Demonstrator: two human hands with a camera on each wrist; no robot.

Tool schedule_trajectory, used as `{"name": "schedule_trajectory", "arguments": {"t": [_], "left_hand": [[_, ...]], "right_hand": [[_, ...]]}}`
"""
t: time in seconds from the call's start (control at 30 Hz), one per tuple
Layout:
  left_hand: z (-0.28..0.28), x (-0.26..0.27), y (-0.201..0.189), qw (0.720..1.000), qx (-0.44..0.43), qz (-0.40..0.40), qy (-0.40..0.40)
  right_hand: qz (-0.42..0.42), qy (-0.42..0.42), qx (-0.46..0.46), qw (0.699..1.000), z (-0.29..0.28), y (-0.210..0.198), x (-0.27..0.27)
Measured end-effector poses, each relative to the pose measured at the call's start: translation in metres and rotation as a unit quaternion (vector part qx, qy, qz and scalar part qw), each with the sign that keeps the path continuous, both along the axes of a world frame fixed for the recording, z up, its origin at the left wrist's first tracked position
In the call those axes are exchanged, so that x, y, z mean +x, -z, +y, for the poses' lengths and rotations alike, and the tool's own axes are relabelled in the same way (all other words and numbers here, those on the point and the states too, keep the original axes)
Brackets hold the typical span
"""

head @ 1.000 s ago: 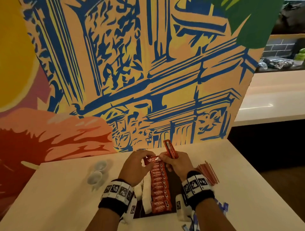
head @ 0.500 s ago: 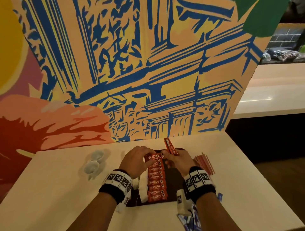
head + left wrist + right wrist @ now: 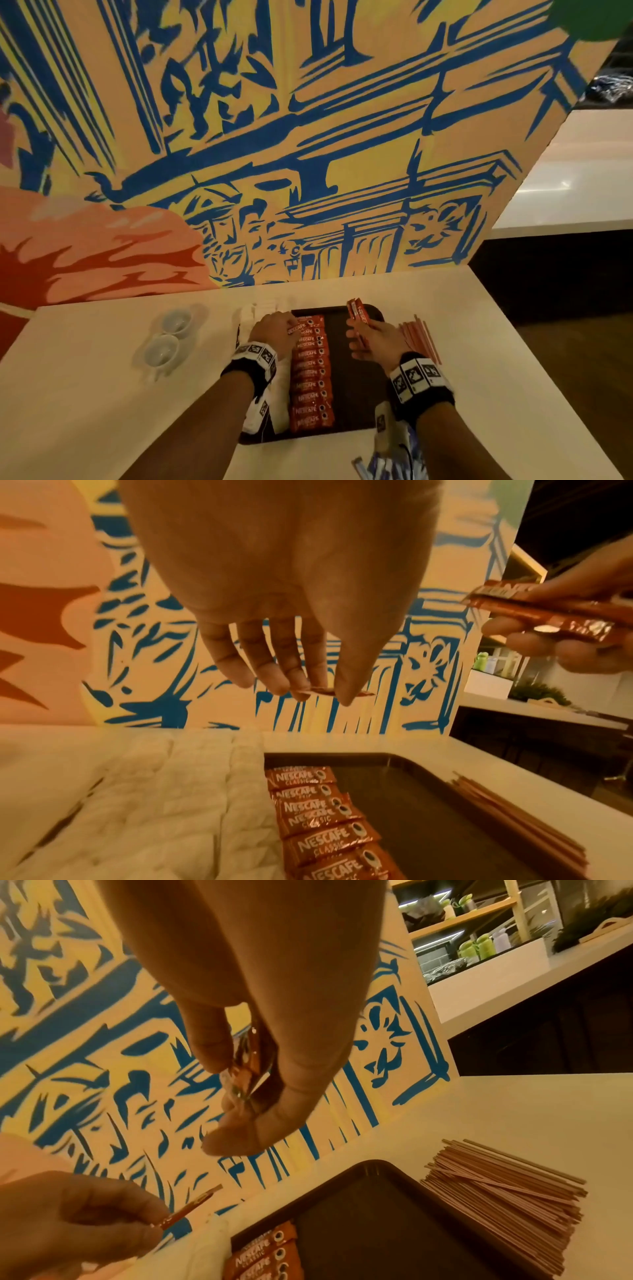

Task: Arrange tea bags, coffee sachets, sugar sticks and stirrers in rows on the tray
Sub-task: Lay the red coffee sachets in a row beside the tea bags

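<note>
A black tray [image 3: 346, 387] lies on the white table. Down its middle runs a row of red Nescafe coffee sachets [image 3: 310, 377], also seen in the left wrist view as the sachet row [image 3: 318, 815]. My left hand [image 3: 291, 325] hovers over the row's far end and pinches one sachet [image 3: 320, 690] between thumb and fingers. Over the tray's bare right half, my right hand [image 3: 359, 334] grips a small bundle of sachets [image 3: 358, 311] that sticks up from the fist. White packets [image 3: 164, 804] fill the tray's left side. The stirrers [image 3: 419, 337] lie piled right of the tray.
Two small white cups [image 3: 168, 339] stand on the table to the left. Blue sachets [image 3: 380, 467] lie at the near edge, bottom right. A painted wall rises directly behind the table. The table's right edge drops to a dark floor.
The hands have parted. My left hand keeps one sachet at the row's far end, and my right hand has drawn to the right with the bundle. The head view has tilted down.
</note>
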State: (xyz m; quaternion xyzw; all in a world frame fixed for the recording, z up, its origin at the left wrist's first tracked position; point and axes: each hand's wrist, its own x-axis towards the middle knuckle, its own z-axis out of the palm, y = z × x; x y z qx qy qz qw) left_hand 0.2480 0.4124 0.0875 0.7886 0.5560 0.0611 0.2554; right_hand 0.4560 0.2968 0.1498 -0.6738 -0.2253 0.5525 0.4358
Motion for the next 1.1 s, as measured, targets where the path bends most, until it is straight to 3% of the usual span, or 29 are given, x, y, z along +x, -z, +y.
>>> {"name": "schedule_trajectory", "arguments": {"t": [0.27,0.57,0.87,1.0,1.1], "left_hand": [[0.039,0.04,0.041,0.981,-0.016,0.186,0.053],[0.054,0.059,0.075,0.969,-0.02,0.238,0.064],[0.052,0.055,0.07,0.982,-0.03,0.186,0.028],[0.04,0.046,0.048,0.994,-0.049,0.083,-0.045],[0.026,0.034,0.025,0.995,-0.062,-0.043,-0.072]], "right_hand": [[-0.076,-0.097,-0.061,0.991,0.031,0.032,0.024],[-0.07,-0.115,-0.083,0.987,0.044,0.062,0.039],[-0.067,-0.106,-0.066,0.99,0.046,0.053,0.035],[-0.084,-0.105,-0.037,0.99,0.052,0.036,0.022],[-0.082,-0.1,-0.015,0.992,0.05,0.018,0.01]]}}
